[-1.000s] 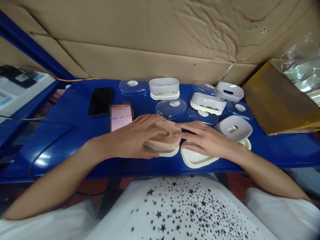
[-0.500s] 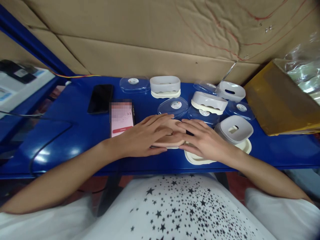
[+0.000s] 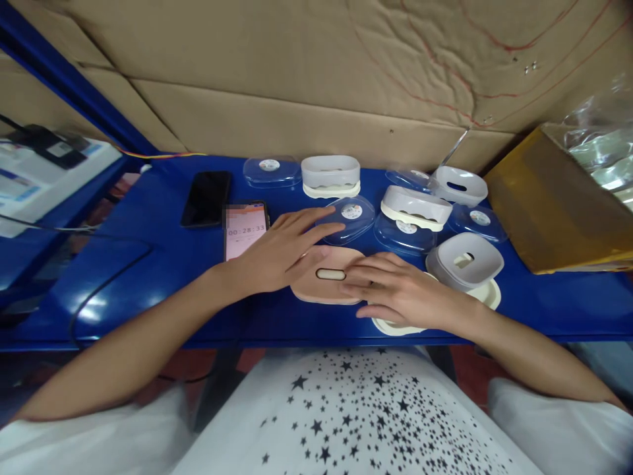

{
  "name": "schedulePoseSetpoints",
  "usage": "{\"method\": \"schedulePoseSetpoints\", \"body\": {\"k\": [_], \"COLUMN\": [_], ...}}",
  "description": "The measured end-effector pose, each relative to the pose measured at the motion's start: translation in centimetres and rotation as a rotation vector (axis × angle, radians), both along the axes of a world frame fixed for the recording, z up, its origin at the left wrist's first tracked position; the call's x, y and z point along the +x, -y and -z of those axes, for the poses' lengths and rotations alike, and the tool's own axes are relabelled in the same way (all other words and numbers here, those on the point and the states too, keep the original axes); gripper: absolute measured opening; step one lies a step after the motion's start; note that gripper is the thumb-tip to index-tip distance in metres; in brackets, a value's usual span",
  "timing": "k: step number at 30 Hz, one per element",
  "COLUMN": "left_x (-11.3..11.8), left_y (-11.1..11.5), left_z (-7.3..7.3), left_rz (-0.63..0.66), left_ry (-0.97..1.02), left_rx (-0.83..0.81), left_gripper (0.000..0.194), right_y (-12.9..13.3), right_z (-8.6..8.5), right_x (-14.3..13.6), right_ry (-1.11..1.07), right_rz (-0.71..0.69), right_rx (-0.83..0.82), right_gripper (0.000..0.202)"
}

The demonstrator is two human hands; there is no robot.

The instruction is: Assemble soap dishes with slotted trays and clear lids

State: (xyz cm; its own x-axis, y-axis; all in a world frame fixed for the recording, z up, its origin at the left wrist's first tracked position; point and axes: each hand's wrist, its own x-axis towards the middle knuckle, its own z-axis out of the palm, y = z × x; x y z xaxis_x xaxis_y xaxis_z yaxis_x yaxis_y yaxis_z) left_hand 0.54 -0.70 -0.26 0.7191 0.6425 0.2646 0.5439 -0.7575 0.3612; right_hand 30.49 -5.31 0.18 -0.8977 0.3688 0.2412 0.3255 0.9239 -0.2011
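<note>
A peach soap dish piece (image 3: 321, 291) with an oval slot lies flat near the table's front edge. My left hand (image 3: 284, 251) is open over its left end, fingers stretched towards a clear plastic lid (image 3: 364, 221) behind it. Whether those fingertips touch the lid I cannot tell. Resting on the right end of the peach piece, my right hand (image 3: 395, 287) has its fingers extended and grips nothing. Partly hidden below that hand is a cream tray (image 3: 399, 328). A grey soap dish (image 3: 482, 260) sits at its right side.
Behind are more grey dishes on cream bases (image 3: 330, 173) and several clear lids (image 3: 271, 173). Two phones, one dark (image 3: 206, 198) and one with a lit screen (image 3: 244, 244), lie at left. A cardboard box (image 3: 558, 204) stands at right, cardboard wall (image 3: 297, 112) behind.
Both hands have come off the pressed position on the peach piece. My left hand has lifted and moved back towards the clear lid; my right hand has shifted slightly forward, uncovering the slot.
</note>
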Motion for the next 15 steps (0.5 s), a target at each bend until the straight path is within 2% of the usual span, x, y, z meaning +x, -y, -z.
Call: {"method": "schedulePoseSetpoints", "body": {"k": [3,5,8,10,13,15], "left_x": [0.5,0.9,1.2,1.2,1.0,0.7], "left_y": [-0.6,-0.8,-0.8,-0.9,-1.3,-1.6], "left_z": [0.0,0.1,0.1,0.2,0.5,0.8], "left_rz": [-0.091,-0.161,-0.327,-0.419,-0.436,-0.406], "left_ry": [-0.090,-0.093,-0.093,-0.112,-0.100,-0.065], "left_rx": [-0.043,-0.016,0.054,0.047,-0.066,-0.119], "left_gripper": [0.057,0.056,0.053,0.059,0.071,0.066], "right_y": [0.2,0.2,0.2,0.1,0.0,-0.2], "right_z": [-0.4,-0.6,-0.5,-0.5,-0.7,-1.2], "right_x": [0.1,0.2,0.1,0.0,0.2,0.7], "right_ry": [0.008,0.012,0.009,0.004,-0.009,-0.003], "right_rz": [-0.011,-0.010,-0.008,-0.009,-0.016,0.002], "right_rx": [0.016,0.015,0.014,0.022,0.024,0.006], "right_gripper": [0.038,0.035,0.032,0.032,0.031,0.028]}}
